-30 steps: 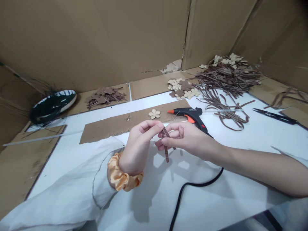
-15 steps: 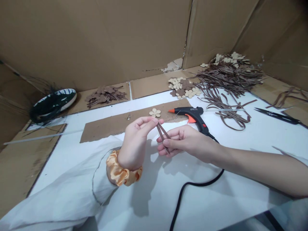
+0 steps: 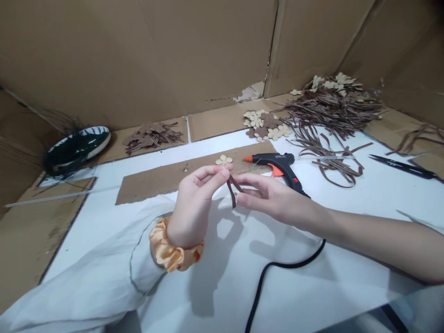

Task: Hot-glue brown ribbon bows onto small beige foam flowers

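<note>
My left hand (image 3: 196,203), with an orange scrunchie (image 3: 173,247) at the wrist, is closed in a pinch on a folded brown strip (image 3: 231,193). Its two tails hang apart below the thumb. My right hand (image 3: 268,196) is beside the tails, thumb and fingers spread; its fingers lie close behind one tail, and whether they touch is unclear. Just beyond the left fingertips lies a cream flower cutout (image 3: 224,160) on a cardboard strip (image 3: 156,182). A black and orange glue gun (image 3: 277,162) rests behind my right hand, its nozzle pointing left.
Brown strips (image 3: 333,108) are heaped at the back right, beside flower cutouts (image 3: 267,125). Brown cutouts (image 3: 149,136) form a pile at back left, near a bowl (image 3: 104,141) of dark wires. Black tweezers (image 3: 402,166) lie right. A black cord (image 3: 262,277) crosses the white board.
My right thumb and fingers have parted from the strip's lower ends and moved slightly up. The tails now hang more spread, while my left hand keeps its pinch.
</note>
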`<state>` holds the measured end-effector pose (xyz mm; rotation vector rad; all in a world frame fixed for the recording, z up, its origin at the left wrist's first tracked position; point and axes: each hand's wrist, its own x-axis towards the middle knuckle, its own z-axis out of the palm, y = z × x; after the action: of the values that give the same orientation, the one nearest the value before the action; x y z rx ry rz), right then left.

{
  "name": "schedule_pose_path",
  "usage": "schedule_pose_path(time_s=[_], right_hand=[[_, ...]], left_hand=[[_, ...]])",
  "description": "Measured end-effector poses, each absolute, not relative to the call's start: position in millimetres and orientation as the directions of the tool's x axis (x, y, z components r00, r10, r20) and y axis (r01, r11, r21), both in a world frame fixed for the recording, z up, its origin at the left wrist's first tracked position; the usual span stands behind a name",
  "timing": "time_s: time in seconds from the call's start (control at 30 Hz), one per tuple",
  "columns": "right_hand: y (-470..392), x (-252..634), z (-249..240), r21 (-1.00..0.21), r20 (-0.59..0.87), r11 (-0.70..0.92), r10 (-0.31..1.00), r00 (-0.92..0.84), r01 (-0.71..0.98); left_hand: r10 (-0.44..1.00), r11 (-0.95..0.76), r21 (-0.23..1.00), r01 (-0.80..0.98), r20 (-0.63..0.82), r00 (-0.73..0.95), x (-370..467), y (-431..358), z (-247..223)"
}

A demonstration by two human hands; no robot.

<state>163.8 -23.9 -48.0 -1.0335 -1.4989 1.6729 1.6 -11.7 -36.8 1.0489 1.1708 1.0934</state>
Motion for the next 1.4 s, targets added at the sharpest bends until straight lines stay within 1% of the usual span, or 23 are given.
schedule_pose_path(time_s=[0.1, 0.17, 0.37, 0.6, 0.87, 0.93, 1.0, 1.03, 1.1, 1.17, 1.27, 1.4], right_hand=[[-27, 160, -46, -0.997, -0.072, -0.057, 0.925, -0.373, 0.051], [-28, 158, -44, -0.998, -0.062, -0.054, 0.938, -0.34, 0.034], [-30, 157, -43, -1.0, -0.027, -0.028, 0.968, -0.25, 0.0], [-32, 156, -41, -0.997, -0.038, -0.053, 0.968, -0.246, -0.056], [-31, 155, -40, -0.996, -0.003, -0.027, 0.967, -0.255, -0.089], [-30, 156, -40, -0.997, 0.006, -0.014, 0.972, -0.236, -0.082], [-30, 157, -40, -0.998, 0.007, -0.005, 0.978, -0.21, -0.059], [-30, 158, -40, -0.999, 0.007, -0.002, 0.979, -0.202, -0.044], [-30, 159, -39, -1.0, 0.0, -0.005, 0.98, -0.201, -0.022], [-31, 160, -39, -0.999, -0.02, -0.026, 0.975, -0.221, -0.025], [-32, 160, -39, -0.996, -0.06, -0.077, 0.964, -0.26, -0.053], [-33, 158, -41, -0.996, -0.072, -0.084, 0.958, -0.279, -0.03]], left_hand=[[0.984, 0.166, 0.985, -0.05, -0.163, 0.066, 3, -16, -37], [0.98, 0.191, 0.98, -0.05, -0.187, 0.071, 4, -18, -37], [0.946, 0.291, 0.944, -0.153, -0.261, 0.192, 6, -23, -36], [0.917, 0.348, 0.913, -0.211, -0.286, 0.278, 6, -25, -32], [0.918, 0.344, 0.918, -0.196, -0.285, 0.274, 5, -27, -36], [0.941, 0.274, 0.953, -0.128, -0.239, 0.24, 3, -24, -37], [0.978, 0.118, 0.992, 0.054, -0.126, 0.164, 1, -20, -35], [0.989, 0.024, 0.984, 0.178, -0.049, 0.138, -1, -17, -32], [0.984, -0.143, 0.899, 0.414, 0.083, 0.159, -3, -13, -26], [0.961, -0.252, 0.792, 0.555, 0.14, 0.237, -5, -11, -20], [0.932, -0.351, 0.695, 0.628, 0.193, 0.307, -7, -11, -16], [0.894, -0.447, 0.634, 0.631, 0.296, 0.336, -6, -14, -20]])
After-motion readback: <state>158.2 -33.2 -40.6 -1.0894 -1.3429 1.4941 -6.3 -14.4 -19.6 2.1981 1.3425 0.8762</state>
